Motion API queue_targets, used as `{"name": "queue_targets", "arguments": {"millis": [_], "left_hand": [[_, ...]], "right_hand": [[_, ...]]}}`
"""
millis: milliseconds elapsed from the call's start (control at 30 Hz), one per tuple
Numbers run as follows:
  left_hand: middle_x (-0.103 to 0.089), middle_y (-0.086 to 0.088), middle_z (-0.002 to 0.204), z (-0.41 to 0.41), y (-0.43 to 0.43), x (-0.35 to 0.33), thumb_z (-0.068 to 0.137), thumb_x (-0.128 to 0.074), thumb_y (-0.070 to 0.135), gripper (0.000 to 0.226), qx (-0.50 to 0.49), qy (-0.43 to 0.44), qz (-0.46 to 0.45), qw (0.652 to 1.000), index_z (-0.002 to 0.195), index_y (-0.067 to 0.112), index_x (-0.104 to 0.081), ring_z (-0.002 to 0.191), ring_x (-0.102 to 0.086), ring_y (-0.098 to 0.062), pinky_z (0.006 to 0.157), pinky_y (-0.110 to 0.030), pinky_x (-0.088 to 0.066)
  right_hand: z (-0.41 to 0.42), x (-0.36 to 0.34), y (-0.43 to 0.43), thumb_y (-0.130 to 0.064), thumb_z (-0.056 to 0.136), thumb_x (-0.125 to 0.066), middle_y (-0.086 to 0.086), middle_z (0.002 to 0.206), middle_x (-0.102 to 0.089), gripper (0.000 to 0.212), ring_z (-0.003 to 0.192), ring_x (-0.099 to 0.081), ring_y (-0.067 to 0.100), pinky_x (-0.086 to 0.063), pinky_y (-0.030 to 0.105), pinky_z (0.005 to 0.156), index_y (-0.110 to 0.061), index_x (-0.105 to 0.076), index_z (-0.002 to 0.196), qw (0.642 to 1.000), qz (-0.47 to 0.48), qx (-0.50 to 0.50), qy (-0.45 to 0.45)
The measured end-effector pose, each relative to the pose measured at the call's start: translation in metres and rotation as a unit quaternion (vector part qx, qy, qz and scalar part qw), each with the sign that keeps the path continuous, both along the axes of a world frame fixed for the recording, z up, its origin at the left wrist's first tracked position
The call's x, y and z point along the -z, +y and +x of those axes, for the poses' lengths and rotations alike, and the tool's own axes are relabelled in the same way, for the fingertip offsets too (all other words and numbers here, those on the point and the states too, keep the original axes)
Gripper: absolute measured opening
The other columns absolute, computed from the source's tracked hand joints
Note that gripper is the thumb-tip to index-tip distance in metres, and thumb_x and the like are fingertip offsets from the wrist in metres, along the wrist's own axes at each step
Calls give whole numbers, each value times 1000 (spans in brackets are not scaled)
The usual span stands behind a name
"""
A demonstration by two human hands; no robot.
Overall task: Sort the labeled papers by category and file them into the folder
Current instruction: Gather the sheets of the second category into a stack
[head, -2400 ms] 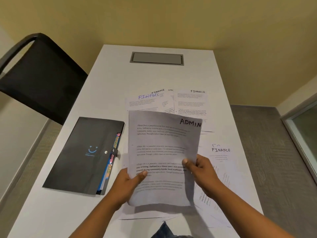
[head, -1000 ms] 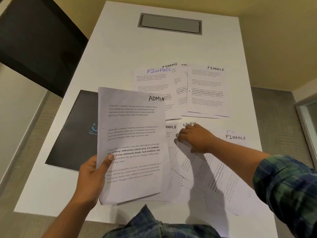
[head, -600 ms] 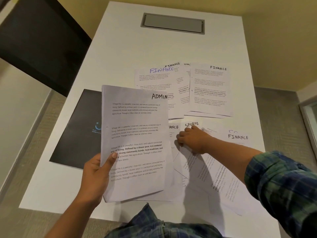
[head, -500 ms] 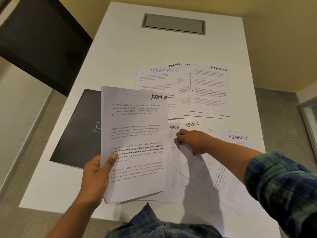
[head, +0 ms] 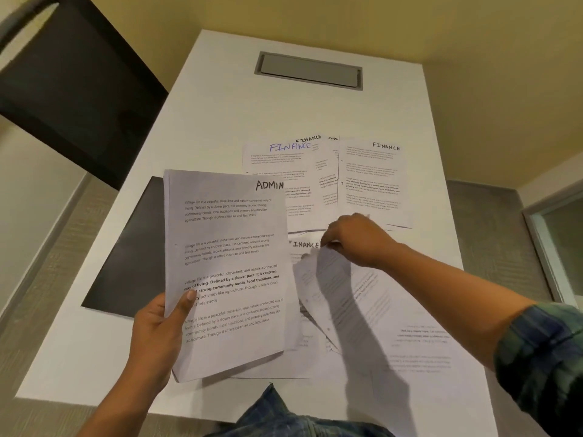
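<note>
Head view: the left hand [head: 157, 332] holds the ADMIN sheets [head: 227, 272] above the white bench [head: 220, 99] — thumb on the front, grip closed on their left edge. The right hand [head: 356, 241] pinches the top of a curled sheet [head: 331, 279] among the loose papers. The black folder [head: 126, 257] lies flat at left, partly hidden behind the ADMIN sheets.

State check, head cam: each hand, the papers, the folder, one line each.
Left hand: grip shut on the white ADMIN-labelled paper stack, held above the table.
Right hand: pinching the top edge of a loose white sheet, lifting it.
White FINANCE-labelled papers: flat, overlapping, at the far side.
Black document folder: flat on the white table, partly hidden by the stack.
</note>
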State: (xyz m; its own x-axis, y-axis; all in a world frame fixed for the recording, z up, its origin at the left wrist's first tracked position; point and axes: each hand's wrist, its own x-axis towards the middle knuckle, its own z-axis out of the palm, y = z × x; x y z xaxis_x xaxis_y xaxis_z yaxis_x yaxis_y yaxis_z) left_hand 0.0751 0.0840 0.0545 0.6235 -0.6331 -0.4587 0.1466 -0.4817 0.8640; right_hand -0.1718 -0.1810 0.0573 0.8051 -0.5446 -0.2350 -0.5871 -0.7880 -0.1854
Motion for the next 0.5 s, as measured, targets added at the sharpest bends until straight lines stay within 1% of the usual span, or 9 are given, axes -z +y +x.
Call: {"name": "queue_targets", "arguments": {"millis": [67, 133, 267, 333, 400, 500], "left_hand": [[-76, 0, 90, 4, -1, -4, 90, -62, 30, 14, -12, -2, -9, 1000, 96, 19, -67, 80, -71, -31, 68, -44, -57], [-75, 0, 92, 6, -4, -8, 92, -62, 27, 9, -20, -1, -20, 1000, 94, 19, -67, 81, -70, -30, 66, -41, -55], [-72, -2, 93, 9, -12, -13, 93, -60, 26, 9, -25, -5, -31, 999, 92, 19, -63, 81, -68, -31, 63, -37, -52], [-71, -3, 93, 10, -16, -15, 93, -60, 26, 8, -30, 0, -40, 999, 92, 18, -63, 82, -68, -31, 63, -36, -52], [-72, -3, 94, 10, -20, -18, 93, -61, 26, 9, -36, 4, -46, 998, 93, 17, -64, 82, -69, -31, 64, -36, -53], [-72, -4, 93, 10, -26, -22, 93, -62, 28, 12, -37, 3, -50, 998, 94, 16, -63, 81, -69, -32, 66, -39, -54]], "right_hand": [[-4, -24, -4, -24, 95, -63, -5, 108, -76, 20, 99, -66, 19, -45, 31, 85, -24, -76, 110, 998, -20, 29, -42], [-11, -45, -9, -22, 94, -66, -4, 105, -77, 18, 98, -67, 19, -43, 27, 79, -22, -77, 108, 995, -33, 59, -75], [-22, -75, -17, -19, 91, -69, 0, 98, -78, 16, 89, -71, 23, -46, 27, 73, -22, -79, 104, 988, -73, 90, -107], [-28, -88, -18, -17, 91, -69, 1, 97, -79, 16, 88, -71, 25, -49, 28, 75, -21, -79, 104, 983, -88, 99, -127], [-34, -103, -20, -15, 91, -69, 3, 97, -79, 16, 89, -71, 26, -53, 35, 80, -19, -79, 103, 975, -98, 113, -164], [-43, -129, -19, -10, 89, -71, 6, 95, -77, 16, 89, -68, 29, -52, 37, 81, -17, -79, 101, 958, -112, 138, -224]]}}
